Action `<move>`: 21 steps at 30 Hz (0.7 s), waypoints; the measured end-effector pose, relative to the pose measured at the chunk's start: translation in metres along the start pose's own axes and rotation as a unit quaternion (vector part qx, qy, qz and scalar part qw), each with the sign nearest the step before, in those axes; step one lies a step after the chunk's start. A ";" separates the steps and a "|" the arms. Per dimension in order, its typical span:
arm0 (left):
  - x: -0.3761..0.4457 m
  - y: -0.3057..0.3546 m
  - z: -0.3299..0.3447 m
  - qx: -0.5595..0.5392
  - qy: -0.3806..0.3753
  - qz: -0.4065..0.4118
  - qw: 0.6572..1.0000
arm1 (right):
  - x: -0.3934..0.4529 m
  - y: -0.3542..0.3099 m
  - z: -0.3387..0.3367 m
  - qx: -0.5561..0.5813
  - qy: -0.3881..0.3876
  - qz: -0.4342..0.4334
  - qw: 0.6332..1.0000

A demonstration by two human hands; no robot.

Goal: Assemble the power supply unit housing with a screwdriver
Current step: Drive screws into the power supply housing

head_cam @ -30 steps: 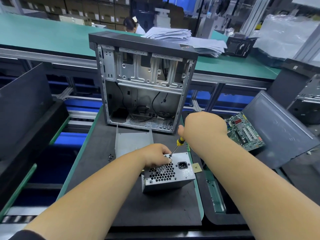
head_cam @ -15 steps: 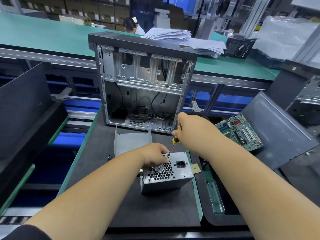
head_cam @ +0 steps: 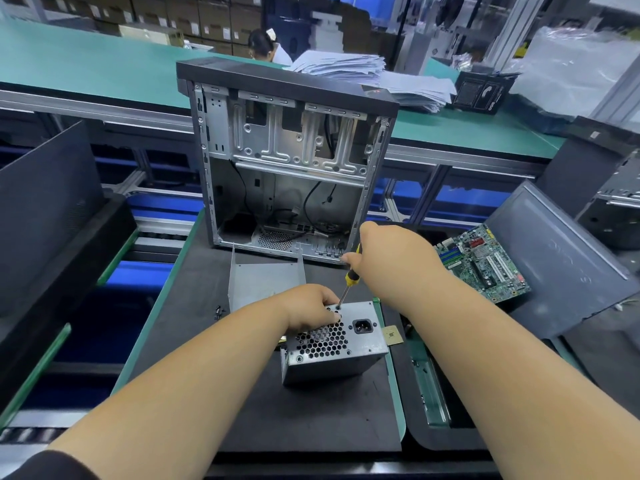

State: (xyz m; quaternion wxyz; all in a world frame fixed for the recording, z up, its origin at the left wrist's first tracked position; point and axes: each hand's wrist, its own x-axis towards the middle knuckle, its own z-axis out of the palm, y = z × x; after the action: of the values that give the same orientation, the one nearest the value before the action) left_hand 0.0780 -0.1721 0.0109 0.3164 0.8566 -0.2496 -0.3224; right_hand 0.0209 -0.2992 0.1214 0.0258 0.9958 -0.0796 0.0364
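Factory bench, black mat (head_cam: 311,410) | power supply unit (head_cam: 334,344) sitting centre | left hand (head_cam: 310,308) gripping its top edge | right hand (head_cam: 391,261) gripping screwdriver (head_cam: 348,284), now steeper, tip seating in corner screw (head_cam: 338,307) | fastening likely underway.

open computer case (head_cam: 287,174) behind, motherboard (head_cam: 485,261) right, paper stack (head_cam: 363,76) on green bench (head_cam: 86,71).

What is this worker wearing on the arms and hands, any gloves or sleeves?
No gloves: both the left hand and the right hand are bare, with no rings, watch or wrist strap showing. The forearms are uncovered too. The only clothing in view is a dark sleeve high on the left arm, at the bottom-left corner of the picture. No sleeve shows on the right arm.
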 end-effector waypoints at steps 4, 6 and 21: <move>0.002 -0.001 -0.001 -0.003 0.005 -0.005 1.000 | 0.000 -0.003 0.000 0.012 -0.001 -0.010 1.000; 0.003 -0.003 -0.002 -0.001 0.014 -0.009 1.000 | 0.001 0.000 -0.002 0.046 -0.023 -0.008 0.999; 0.015 0.013 -0.008 -0.021 0.025 -0.046 0.998 | -0.013 0.027 0.028 0.341 0.106 0.072 0.932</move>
State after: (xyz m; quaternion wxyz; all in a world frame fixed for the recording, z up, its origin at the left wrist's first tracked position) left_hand 0.0914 -0.1871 0.0185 0.3253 0.8680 -0.1953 -0.3202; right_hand 0.0054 -0.3251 0.0941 -0.3093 0.9268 -0.1306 0.1682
